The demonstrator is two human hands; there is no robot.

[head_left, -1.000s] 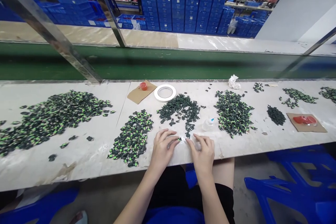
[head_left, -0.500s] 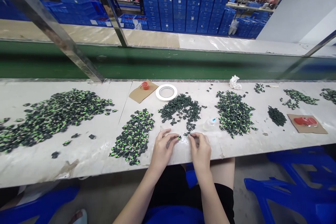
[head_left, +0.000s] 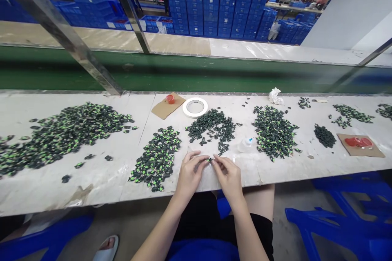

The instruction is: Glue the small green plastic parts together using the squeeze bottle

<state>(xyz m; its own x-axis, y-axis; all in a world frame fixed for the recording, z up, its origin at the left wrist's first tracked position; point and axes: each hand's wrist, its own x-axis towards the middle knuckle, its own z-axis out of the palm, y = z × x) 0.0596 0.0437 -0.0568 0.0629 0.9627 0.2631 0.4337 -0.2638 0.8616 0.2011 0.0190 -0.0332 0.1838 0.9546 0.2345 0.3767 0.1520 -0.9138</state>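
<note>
My left hand pinches a small black-and-green part between thumb and fingers, just above the table's near edge. Close against it, my right hand has thumb and fingertips pinched together at the same part; whatever small piece they hold is too tiny to make out. Beyond the hands lies a pile of small dark parts, curved round a gap. To the left of my left hand spreads a heap of black-and-green parts. A small clear bottle with a blue tip is beyond my right hand.
A white tape roll and cardboard with a red cap lie at the back. Larger black-and-green heaps cover the left; another heap is to the right. Crumpled tissue and blue stools are also there.
My right hand has moved left from the small dark parts to meet my left hand at the black-and-green part. My left hand has stayed nearly in place.
</note>
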